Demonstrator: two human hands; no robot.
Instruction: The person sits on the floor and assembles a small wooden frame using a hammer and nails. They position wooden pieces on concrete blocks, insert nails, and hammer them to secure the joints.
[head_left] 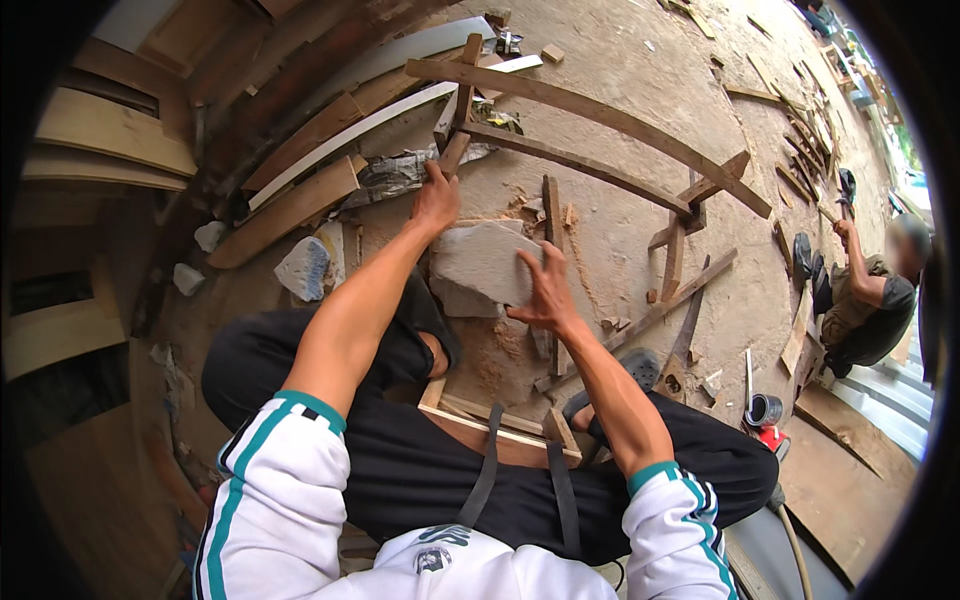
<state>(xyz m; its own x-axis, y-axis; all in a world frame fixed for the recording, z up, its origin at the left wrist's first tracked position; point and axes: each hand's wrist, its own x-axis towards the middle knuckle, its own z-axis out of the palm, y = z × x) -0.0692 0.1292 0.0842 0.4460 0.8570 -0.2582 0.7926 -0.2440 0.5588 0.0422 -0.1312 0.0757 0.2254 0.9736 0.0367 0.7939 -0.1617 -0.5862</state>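
Note:
A wooden frame [590, 163] of long rails and short cross-pieces lies on the ground ahead. My left hand [437, 200] is closed round the end of a short wooden piece [454, 152] at the frame's near left corner. Below it rests a thick grey stone slab [482, 268]. My right hand [546, 288] is at the slab's right edge, its fingers spread apart; whether the fingertips press on the slab I cannot tell. Just beyond that hand, a narrow dark wooden strip [553, 215] lies on the ground.
Boards [290, 212] and broken stone pieces [302, 268] lie at left. Another long strip [640, 320] and a handsaw [676, 370] lie at right, near a small can [764, 411]. At far right another person [868, 300] crouches, holding a tool. Between my legs is a low wooden seat [490, 436].

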